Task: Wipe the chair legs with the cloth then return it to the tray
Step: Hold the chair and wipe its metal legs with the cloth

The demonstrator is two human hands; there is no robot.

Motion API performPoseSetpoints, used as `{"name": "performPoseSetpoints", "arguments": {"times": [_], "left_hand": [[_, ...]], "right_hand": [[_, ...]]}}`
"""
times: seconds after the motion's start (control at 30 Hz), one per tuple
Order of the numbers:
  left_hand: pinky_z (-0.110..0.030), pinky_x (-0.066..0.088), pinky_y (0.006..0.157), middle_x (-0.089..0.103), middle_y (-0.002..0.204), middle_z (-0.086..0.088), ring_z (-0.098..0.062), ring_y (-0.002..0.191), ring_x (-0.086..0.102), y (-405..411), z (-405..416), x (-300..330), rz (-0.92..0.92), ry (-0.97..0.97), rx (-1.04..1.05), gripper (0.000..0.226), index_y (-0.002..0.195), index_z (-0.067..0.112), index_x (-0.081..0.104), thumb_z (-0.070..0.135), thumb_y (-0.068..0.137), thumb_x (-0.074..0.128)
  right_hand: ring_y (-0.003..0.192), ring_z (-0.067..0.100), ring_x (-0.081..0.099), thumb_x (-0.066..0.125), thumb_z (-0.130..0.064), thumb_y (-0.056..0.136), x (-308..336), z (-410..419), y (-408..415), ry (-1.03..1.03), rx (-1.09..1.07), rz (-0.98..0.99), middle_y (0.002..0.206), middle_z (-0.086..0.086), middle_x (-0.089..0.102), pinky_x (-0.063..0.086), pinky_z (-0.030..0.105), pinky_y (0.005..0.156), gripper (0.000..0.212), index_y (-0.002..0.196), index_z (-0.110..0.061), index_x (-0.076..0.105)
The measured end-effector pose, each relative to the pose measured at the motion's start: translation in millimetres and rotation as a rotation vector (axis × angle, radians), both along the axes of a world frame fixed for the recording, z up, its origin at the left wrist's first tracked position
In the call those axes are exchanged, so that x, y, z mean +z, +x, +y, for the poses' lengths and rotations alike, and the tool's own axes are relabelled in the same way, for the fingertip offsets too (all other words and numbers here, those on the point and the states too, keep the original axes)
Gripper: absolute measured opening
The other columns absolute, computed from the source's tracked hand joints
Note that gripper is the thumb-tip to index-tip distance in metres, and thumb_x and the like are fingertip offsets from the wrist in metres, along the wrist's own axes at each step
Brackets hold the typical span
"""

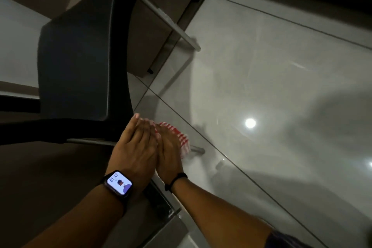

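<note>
1. Head view, tilted steeply: two bare forearms rise from the bottom edge toward the middle of the frame, a dark sleeve edge showing at the lower right.
2. On the left wrist sits a smartwatch with a lit screen; the right wrist carries a thin dark band.
3. Just past the wrists, the left hand lies with its fingers straight and close together, side by side with the right hand and touching it along the edge.
4. The right hand is wrapped over the cloth — red and white striped, bunched, showing beyond the knuckles just below frame centre. Its fingers are curled down around the cloth; the tips are hidden.
5. The cloth is pressed on a thin grey metal chair leg, whose foot end pokes out to the right of the cloth, touching the floor. Whether the left hand also grips the cloth or leg cannot be told.
6. Left of the hands, the black chair fills the centre-left of the frame, its padded back dark and glossy.
7. Farther up, a second metal leg slants from the upper middle down to the floor.
8. Pale glossy tiles cover the right half — a round light reflection shines right of centre. No tray is visible in this view.
</note>
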State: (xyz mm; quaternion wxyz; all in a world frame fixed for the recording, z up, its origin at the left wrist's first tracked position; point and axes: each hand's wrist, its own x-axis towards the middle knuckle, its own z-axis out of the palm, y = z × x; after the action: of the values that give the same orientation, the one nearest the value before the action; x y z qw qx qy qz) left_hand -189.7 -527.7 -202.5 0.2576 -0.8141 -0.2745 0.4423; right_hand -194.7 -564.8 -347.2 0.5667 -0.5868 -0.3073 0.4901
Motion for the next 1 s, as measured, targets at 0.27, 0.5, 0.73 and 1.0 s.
{"name": "performPoseSetpoints", "arguments": {"times": [0.27,0.5,0.73,1.0], "left_hand": [[-0.052,-0.032,0.114,-0.016,0.164,-0.024,-0.038,0.151,-0.023,-20,2,28,-0.151,-0.087,0.052,0.074,0.153,-0.002,-0.018,0.031,0.096,0.016],[-0.048,-0.010,0.124,0.035,0.161,-0.018,-0.031,0.153,0.024,-9,8,-6,-0.307,-0.042,0.175,0.070,0.154,0.001,0.028,0.037,0.096,0.044],[-0.052,-0.037,0.110,0.025,0.166,0.000,-0.014,0.154,0.015,27,0,-7,-0.264,0.059,0.259,0.061,0.157,0.016,0.026,0.041,0.102,0.021],[-0.051,-0.016,0.121,0.016,0.168,-0.010,-0.021,0.156,0.005,6,7,-9,-0.249,0.073,0.272,0.071,0.156,0.005,0.025,0.039,0.094,0.027]], "right_hand": [[0.143,0.037,0.062,0.044,-0.023,0.117,-23,25,23,-0.475,0.222,0.064,0.149,0.021,0.068,0.043,0.052,0.127,0.041,0.145,-0.006,0.067],[0.131,0.034,0.071,0.052,-0.043,0.112,-99,22,28,-0.674,0.201,0.107,0.128,0.016,0.080,0.049,0.049,0.121,0.044,0.119,-0.010,0.082],[0.156,0.012,0.040,0.039,-0.044,0.113,4,2,-11,-0.195,-0.019,0.273,0.164,-0.014,0.042,0.021,0.029,0.133,0.038,0.150,-0.040,0.044],[0.150,-0.002,0.049,0.043,-0.040,0.114,-87,16,-7,-0.216,-0.021,0.016,0.155,-0.017,0.064,0.028,0.035,0.138,0.037,0.144,-0.040,0.063]]}}
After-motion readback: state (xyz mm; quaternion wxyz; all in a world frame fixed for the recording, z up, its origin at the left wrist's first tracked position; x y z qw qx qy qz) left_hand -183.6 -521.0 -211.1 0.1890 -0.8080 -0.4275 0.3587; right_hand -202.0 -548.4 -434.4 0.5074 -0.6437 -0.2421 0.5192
